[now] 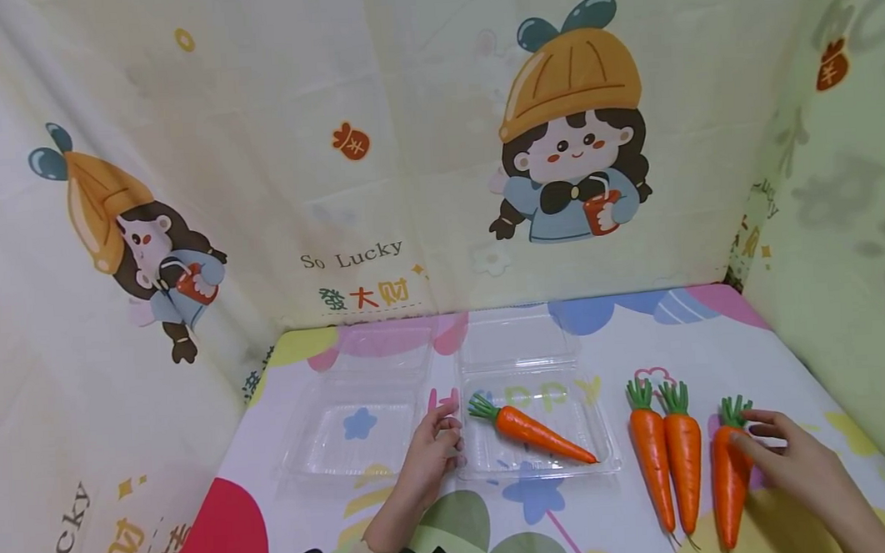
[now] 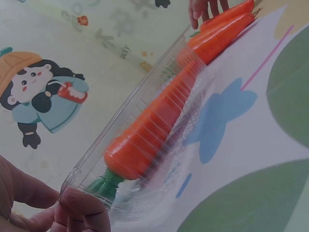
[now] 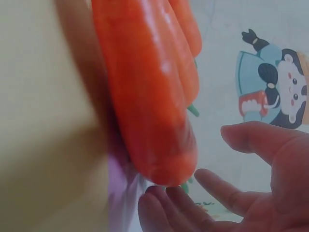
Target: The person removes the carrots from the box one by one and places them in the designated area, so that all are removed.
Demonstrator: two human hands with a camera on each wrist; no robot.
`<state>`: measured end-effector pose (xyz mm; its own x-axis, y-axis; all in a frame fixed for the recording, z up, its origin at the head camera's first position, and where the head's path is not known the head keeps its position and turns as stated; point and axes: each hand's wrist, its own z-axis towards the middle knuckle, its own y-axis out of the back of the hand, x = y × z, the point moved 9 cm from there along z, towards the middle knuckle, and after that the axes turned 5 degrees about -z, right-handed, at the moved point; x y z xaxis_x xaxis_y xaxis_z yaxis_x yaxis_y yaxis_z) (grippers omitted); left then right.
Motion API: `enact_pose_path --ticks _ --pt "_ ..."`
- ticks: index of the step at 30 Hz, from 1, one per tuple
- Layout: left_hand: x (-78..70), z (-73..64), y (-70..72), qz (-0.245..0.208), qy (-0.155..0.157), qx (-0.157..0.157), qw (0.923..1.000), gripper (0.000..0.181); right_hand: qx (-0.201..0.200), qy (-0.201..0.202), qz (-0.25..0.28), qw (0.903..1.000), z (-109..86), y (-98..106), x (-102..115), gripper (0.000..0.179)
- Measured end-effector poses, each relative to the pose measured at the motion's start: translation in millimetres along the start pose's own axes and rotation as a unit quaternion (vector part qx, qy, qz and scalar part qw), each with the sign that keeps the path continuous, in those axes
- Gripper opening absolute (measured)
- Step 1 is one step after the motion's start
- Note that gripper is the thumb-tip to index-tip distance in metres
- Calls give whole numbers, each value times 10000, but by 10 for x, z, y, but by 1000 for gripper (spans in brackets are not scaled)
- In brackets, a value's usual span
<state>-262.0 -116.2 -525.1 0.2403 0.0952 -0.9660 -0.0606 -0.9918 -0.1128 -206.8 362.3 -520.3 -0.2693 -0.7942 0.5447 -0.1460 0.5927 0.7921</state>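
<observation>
My left hand (image 1: 435, 444) pinches the left rim of a clear plastic clamshell box (image 2: 123, 108) between thumb and fingers. The box's lid is folded back, and one orange carrot (image 1: 533, 432) with a green top lies slantwise in its base. On the right, my right hand (image 1: 793, 450) is spread beside the green-topped end of another carrot (image 1: 729, 483). Seen from the right wrist, the thumb stands apart from that carrot (image 3: 149, 92), while the fingertips are close to its thick end; contact cannot be made out. Two more carrots (image 1: 651, 458) lie side by side just left of it.
A second clear plastic box (image 1: 308, 434) with its lid folded back lies left of my left hand. The patterned tablecloth (image 1: 532, 547) covers the table. Printed cloth walls (image 1: 438, 185) rise behind and at both sides. Something red (image 1: 223, 538) shows at the lower left.
</observation>
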Motion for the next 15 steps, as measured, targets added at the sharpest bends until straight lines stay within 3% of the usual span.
enact_pose_path --ticks 7,15 --pt "0 0 -7 -43 -41 39 10000 48 -181 7 -109 9998 35 73 52 82" --pt "-8 -4 -5 -74 -105 73 9999 50 -677 360 -290 9966 37 243 247 76"
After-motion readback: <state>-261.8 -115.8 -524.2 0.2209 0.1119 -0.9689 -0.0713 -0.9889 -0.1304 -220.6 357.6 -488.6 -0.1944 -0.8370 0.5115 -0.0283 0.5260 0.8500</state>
